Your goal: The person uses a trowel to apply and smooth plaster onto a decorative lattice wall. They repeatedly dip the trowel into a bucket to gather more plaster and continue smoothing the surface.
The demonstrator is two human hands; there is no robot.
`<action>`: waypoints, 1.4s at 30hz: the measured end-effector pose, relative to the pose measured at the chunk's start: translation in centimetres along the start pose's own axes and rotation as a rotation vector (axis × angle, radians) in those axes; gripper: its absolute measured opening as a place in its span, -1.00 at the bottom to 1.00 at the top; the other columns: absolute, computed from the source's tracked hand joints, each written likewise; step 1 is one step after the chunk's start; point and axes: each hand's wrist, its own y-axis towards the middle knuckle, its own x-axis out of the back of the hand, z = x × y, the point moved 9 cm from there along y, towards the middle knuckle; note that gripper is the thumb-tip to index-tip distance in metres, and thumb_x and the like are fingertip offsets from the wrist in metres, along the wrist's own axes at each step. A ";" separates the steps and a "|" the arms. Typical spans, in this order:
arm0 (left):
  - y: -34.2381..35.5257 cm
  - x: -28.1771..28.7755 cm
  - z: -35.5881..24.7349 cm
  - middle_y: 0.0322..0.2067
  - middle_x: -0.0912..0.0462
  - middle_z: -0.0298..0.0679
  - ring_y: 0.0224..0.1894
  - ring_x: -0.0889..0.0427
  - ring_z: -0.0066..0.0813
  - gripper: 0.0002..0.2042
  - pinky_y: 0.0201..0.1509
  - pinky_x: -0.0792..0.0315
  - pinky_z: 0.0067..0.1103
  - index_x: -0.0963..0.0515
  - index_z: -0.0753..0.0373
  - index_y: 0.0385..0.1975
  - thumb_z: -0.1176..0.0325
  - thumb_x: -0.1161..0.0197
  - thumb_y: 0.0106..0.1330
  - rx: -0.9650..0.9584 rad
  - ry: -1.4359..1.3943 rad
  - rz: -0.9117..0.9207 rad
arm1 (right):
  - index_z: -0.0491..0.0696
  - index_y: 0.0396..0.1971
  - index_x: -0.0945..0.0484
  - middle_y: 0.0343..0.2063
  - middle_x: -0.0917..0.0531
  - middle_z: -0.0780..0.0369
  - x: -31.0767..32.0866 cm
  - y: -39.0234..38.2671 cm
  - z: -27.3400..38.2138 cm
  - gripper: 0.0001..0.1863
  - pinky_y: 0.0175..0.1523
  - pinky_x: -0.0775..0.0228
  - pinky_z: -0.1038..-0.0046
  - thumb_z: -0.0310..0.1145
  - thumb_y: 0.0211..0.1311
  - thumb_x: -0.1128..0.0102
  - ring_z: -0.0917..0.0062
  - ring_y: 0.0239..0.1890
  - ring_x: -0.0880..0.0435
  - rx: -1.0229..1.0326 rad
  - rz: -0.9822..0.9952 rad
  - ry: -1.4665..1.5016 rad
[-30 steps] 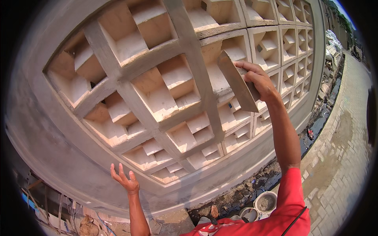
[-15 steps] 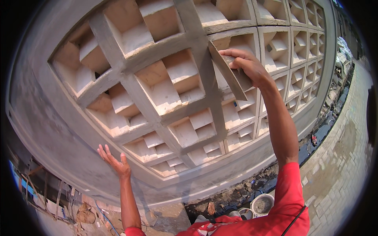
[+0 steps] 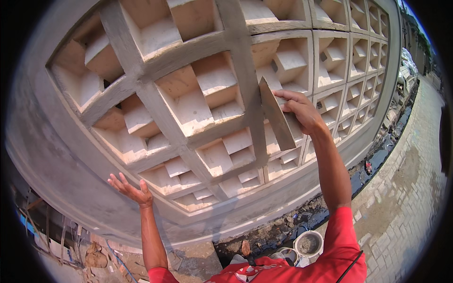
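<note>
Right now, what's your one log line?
left hand: open, empty | right hand: holds trowel | trowel: at wall, contact unclear | buckets: below

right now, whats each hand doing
Left hand: open, holding nothing.
Right hand: closed, holding a flat trowel.

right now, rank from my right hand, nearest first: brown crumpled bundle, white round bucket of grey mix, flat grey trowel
1. Flat grey trowel: in your right hand.
2. White round bucket: ground level, right of centre.
3. Brown crumpled bundle: ground level, far left.
</note>
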 end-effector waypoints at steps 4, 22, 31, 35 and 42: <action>-0.1 0.0 -0.1 0.44 0.04 0.00 0.48 0.19 0.14 -0.31 0.45 0.22 -0.01 -0.12 0.21 0.39 -0.03 0.01 0.32 -0.021 0.017 -0.009 | -0.20 0.13 -0.48 -0.16 -0.62 0.19 -0.3 -0.2 0.1 -0.49 -0.09 -0.50 0.58 -0.58 0.11 0.06 0.62 -0.22 -0.60 0.036 -0.053 0.014; -0.2 -0.1 0.0 0.43 0.03 0.00 0.47 0.18 0.13 -0.31 0.44 0.20 0.03 -0.14 0.19 0.38 -0.07 0.02 0.33 -0.046 0.039 -0.029 | -0.23 0.14 -0.44 -0.17 -0.60 0.15 2.2 -0.1 3.9 -0.46 -0.11 -0.53 0.55 -0.49 0.08 0.06 0.58 -0.21 -0.61 0.262 -0.077 0.226; -0.4 -0.3 -0.2 0.43 0.04 0.01 0.47 0.19 0.14 -0.30 0.43 0.20 0.05 -0.11 0.20 0.38 -0.07 0.00 0.33 -0.058 0.082 -0.015 | -0.20 0.15 -0.44 -0.21 -0.63 0.15 1.4 -0.5 -1.6 -0.48 -0.16 -0.57 0.55 -0.53 0.11 0.05 0.61 -0.27 -0.64 0.118 -0.038 0.339; -0.4 -0.1 -0.3 0.43 0.03 0.00 0.47 0.16 0.11 -0.28 0.44 0.16 -0.01 -0.12 0.22 0.38 -0.08 -0.04 0.32 -0.068 0.096 -0.009 | -0.18 0.13 -0.48 -0.24 -0.64 0.18 0.0 0.9 0.2 -0.50 -0.16 -0.52 0.59 -0.52 0.12 0.04 0.64 -0.29 -0.63 0.114 -0.034 0.242; -0.6 -0.3 -0.1 0.43 0.02 -0.01 0.47 0.17 0.13 -0.31 0.44 0.18 0.02 -0.13 0.16 0.38 -0.07 -0.03 0.32 -0.037 0.069 -0.018 | -0.21 0.04 -0.55 -0.19 -0.68 0.04 -1.1 -0.2 7.3 -0.54 -0.05 -0.44 0.50 -0.45 0.08 -0.06 0.45 -0.19 -0.65 0.618 -0.357 -0.420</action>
